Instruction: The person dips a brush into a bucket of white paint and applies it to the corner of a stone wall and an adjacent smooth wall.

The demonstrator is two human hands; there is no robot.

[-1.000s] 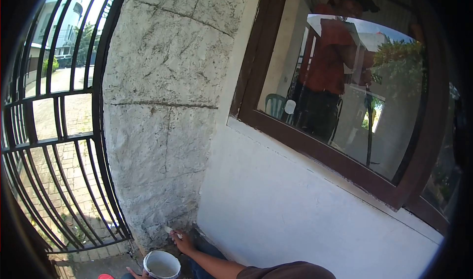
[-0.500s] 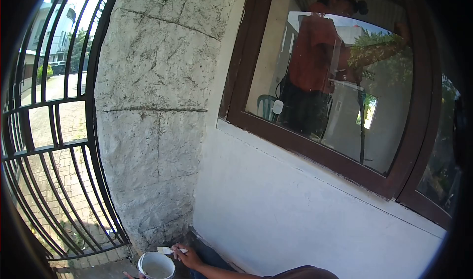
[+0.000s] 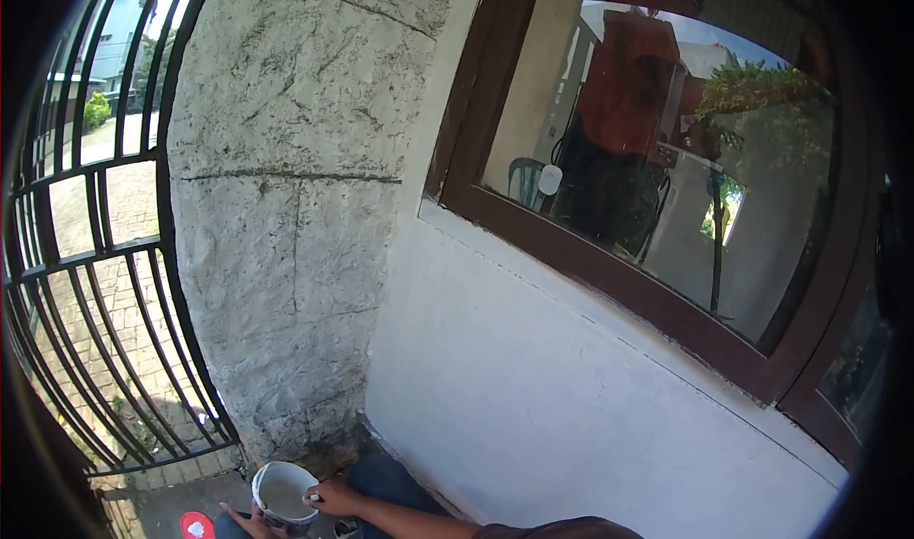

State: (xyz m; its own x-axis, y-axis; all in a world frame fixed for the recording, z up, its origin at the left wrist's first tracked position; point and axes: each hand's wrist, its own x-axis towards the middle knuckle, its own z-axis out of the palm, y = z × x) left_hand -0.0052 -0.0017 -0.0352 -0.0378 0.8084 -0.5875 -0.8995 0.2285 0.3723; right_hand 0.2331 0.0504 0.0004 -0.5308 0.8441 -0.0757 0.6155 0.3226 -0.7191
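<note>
A white bucket [image 3: 259, 487] with pale paint inside stands low in the view, near the foot of the rough wall. My left hand [image 3: 249, 523] is against the bucket's lower left side and holds it, partly cut off by the frame's bottom edge. At the bucket's right rim, my right hand [image 3: 330, 498] is closed around a paintbrush [image 3: 314, 497]. Only a bit of its light handle shows; the bristles are hidden at the bucket.
A rough whitish stone-patterned wall [image 3: 295, 244] rises ahead, with a black metal gate [image 3: 164, 206] on its left. On the right, a smooth white wall [image 3: 495, 349] sits under a brown-framed window [image 3: 609, 282]. A red round object [image 3: 197, 526] lies by the bucket.
My right hand has moved down and left, bringing the brush from above the rim to the bucket. More of my left hand shows. The view has shifted, and the red object has come into sight.
</note>
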